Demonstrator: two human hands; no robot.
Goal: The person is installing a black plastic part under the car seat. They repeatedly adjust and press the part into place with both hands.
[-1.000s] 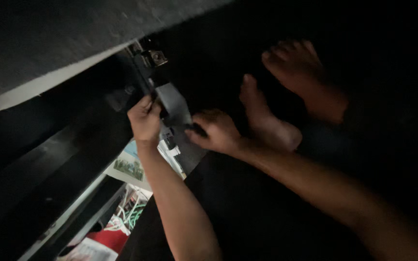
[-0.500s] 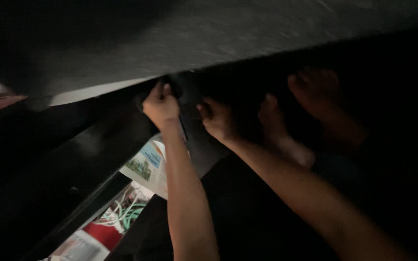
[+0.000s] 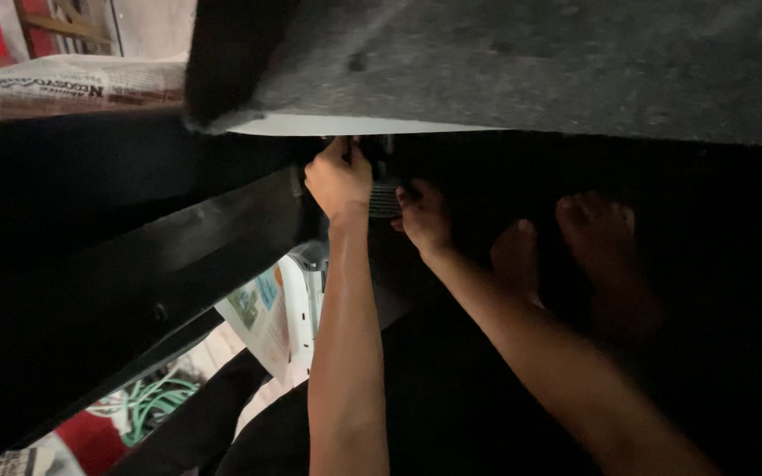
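The person is reaching both hands up under the edge of a grey slab (image 3: 504, 62), working in deep shadow. The left hand (image 3: 339, 181) is curling its fingers (image 3: 332, 154) around a small dark part (image 3: 379, 148) sitting right at its fingertips, tight against the slab's pale lower edge (image 3: 346, 125); the fingers are looking closed on it, though the dimness is hiding how firm the hold is. The right hand (image 3: 422, 216) is resting just beside a ribbed grey piece (image 3: 384, 201), which is lying between the two hands; its fingers are bent, and whether they are pinching anything cannot be told. A black bar (image 3: 178, 256) is running at a slant just left of the left knuckles. Two bare feet (image 3: 575, 238) are lying to the right of the right hand, near it but not touching.

Judging from the poor light, the work is calling for slow moves by feel: the left hand should be keeping the part steady while the right is guiding the ribbed piece, with thumbs staying clear of the slab's edge.

Below the left wrist, a folded sheet (image 3: 262, 308) with green and blue colour pictures is lying beside a white panel (image 3: 303, 304). Farther down, a green cord (image 3: 147, 405) is coiling next to something red (image 3: 90, 436). Far above and left of the fingers, a folded newspaper (image 3: 72, 84) is lying flat, white with dark print
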